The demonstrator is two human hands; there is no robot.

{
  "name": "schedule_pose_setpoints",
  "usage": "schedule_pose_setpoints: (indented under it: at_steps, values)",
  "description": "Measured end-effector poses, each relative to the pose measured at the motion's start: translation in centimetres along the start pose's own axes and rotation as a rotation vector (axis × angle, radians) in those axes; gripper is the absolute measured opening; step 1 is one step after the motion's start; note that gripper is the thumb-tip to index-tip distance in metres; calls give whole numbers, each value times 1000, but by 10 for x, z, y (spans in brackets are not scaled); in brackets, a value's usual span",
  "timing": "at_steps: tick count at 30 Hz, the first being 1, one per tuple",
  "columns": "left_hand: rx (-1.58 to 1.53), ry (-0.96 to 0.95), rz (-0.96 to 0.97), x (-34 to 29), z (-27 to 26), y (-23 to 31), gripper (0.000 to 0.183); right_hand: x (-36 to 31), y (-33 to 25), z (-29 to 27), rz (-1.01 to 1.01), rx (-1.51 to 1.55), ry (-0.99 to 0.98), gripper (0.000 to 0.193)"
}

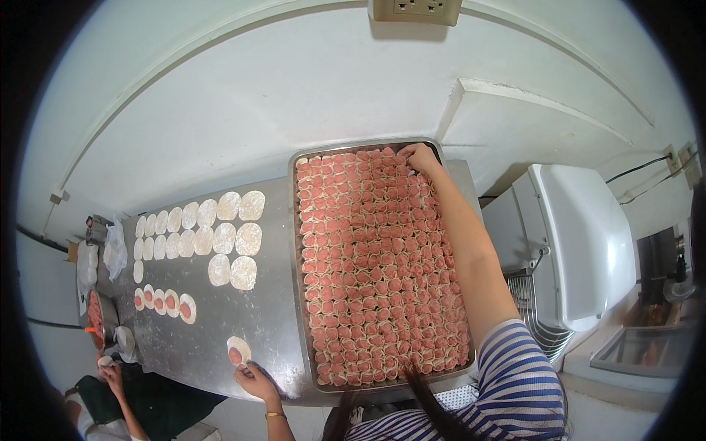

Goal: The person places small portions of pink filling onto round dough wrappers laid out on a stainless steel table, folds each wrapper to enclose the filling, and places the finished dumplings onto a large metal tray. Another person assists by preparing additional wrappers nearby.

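Observation:
A large metal tray (300, 294) is packed with rows of open-topped meat dumplings (375, 257). My right hand (421, 158) reaches across to the tray's far right corner, its fingers closed around a dumpling that they mostly hide. Low at the left of the tray, my left hand (255, 381) pinches the near edge of a pale round wrapper (239, 345) with pink meat filling on it. Further left on the steel table (279, 331) lies a short row of wrappers with filling (171, 303). Behind that row, plain floured wrappers (224, 239) lie in lines.
Another person's hand (112, 375) holds something pale at the lower left, beside a metal bowl of pink filling (95, 316). Plastic bags (115, 250) lie at the table's left end. A white machine (570, 242) with a wire guard stands right of the tray. The wall runs behind the table.

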State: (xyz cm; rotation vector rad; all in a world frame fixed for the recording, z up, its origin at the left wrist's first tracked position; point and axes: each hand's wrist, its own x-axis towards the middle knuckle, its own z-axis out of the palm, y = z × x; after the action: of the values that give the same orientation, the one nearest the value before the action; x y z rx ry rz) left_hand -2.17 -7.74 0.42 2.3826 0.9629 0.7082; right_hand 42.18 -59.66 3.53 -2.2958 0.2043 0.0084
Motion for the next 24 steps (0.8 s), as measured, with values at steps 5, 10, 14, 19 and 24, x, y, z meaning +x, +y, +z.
schedule_pose_setpoints:
  at_steps: [5, 10, 14, 19, 24]
  values:
    - [-39, -20, -60, 0, -4, 15, 17, 10, 4, 4, 97, -79, -42, 22]
    - [-21, 14, -26, -1, -1, 12, 17, 12, 7, 8, 78, -129, -60, 20]
    - [-50, 9, -33, -2, -1, 9, 18, 8, 3, 8, 115, -166, 10, 20]
    - [-31, -25, -100, 0, -5, 13, 18, 5, -6, 11, 79, -263, -61, 26]
    - [-79, 4, -52, 1, -3, 0, 17, -10, -10, -23, 88, -119, 278, 35]
